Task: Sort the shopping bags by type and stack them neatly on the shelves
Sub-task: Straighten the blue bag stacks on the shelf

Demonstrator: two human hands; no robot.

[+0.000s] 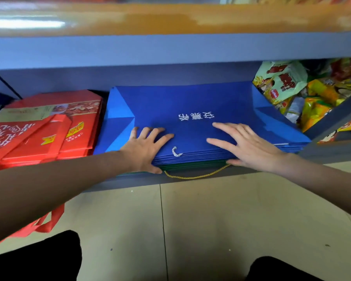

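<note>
A stack of flat blue paper shopping bags with white lettering lies on the lower shelf. Beneath it sit dark green bags with a yellow cord handle hanging over the shelf's front edge. My left hand rests flat on the stack's near left corner, thumb down against the front edges. My right hand lies flat on the top bag at the near right, thumb at the front edge. A white cord loop pokes out between my hands. To the left lies a pile of red fabric bags.
Snack packets in green, yellow and red fill the shelf section to the right, behind a slanted grey bar. The upper shelf board overhangs close above. A red strap dangles toward the tiled floor. My dark knees are at the bottom.
</note>
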